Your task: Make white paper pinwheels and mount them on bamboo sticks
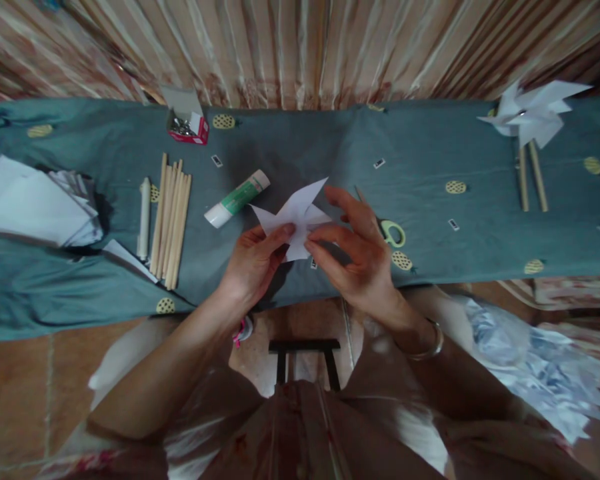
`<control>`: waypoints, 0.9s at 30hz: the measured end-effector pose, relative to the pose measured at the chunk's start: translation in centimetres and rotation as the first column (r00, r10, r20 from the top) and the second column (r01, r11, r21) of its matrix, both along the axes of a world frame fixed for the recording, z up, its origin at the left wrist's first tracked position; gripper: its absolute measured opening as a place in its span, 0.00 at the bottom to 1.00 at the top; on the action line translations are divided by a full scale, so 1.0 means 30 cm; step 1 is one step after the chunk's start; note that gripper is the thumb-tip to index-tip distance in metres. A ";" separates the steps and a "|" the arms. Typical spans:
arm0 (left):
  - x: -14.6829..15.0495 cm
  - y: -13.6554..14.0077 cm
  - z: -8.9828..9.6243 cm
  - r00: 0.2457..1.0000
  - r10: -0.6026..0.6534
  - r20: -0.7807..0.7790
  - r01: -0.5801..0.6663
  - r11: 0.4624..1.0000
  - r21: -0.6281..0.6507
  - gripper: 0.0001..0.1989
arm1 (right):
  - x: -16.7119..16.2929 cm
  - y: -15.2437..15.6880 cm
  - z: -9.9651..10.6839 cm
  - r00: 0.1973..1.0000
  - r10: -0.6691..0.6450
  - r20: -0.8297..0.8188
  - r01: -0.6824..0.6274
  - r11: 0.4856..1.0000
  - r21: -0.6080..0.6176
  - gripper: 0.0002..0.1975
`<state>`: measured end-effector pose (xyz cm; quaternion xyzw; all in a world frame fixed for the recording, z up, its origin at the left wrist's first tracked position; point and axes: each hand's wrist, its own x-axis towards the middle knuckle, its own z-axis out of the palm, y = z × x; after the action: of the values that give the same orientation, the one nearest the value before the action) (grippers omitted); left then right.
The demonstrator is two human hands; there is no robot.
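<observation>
A white paper pinwheel (300, 213) with pointed blades is held above the cloth in front of me. My left hand (254, 259) grips its left side, thumb pressed on the paper near the middle. My right hand (356, 250) pinches at its lower right with thumb and index finger, the other fingers lifted; anything small between those fingertips is too blurred to make out. Just behind the pinwheel lies a glue stick (237, 199) with a green label. Beside my right hand are scissors (393, 233) with light green handles, partly covered by that hand.
Several wooden sticks (171, 223) and a white pen (145, 219) lie to the left, near a stack of white paper (33, 200). A small red box (187, 127) of metal pieces stands open behind. Finished-looking pinwheels (535, 113) on sticks lie far right. A bag (535, 360) is at lower right.
</observation>
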<state>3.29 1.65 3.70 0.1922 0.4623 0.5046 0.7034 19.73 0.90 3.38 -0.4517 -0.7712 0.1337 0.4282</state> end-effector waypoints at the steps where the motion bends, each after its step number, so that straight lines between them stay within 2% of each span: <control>1: 0.000 0.001 0.002 1.000 0.007 -0.008 -0.007 1.000 0.001 0.12 | -0.001 0.005 -0.002 1.000 -0.004 -0.014 0.004 1.000 -0.010 0.02; 6: 0.005 0.004 0.000 0.999 0.011 -0.041 -0.010 1.000 0.009 0.08 | -0.013 0.030 -0.013 0.997 -0.059 -0.057 0.055 0.996 -0.068 0.01; 11: 0.007 0.012 -0.006 0.998 0.037 -0.057 -0.036 0.999 0.022 0.05 | -0.032 0.043 -0.013 0.993 -0.095 -0.067 0.092 0.995 -0.047 0.03; 17: 0.007 0.013 -0.001 0.999 0.039 -0.020 -0.037 0.998 0.060 0.08 | -0.034 0.047 -0.011 0.992 -0.102 -0.079 0.095 0.991 -0.092 0.03; 27: 0.021 0.009 -0.002 0.997 0.024 -0.075 -0.020 0.998 0.055 0.08 | -0.029 0.047 -0.020 0.994 -0.114 0.000 0.113 0.991 -0.070 0.04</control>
<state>3.91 1.93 3.64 0.2251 0.4765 0.5171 0.6745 18.87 2.30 2.80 -0.5092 -0.7384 0.1369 0.4204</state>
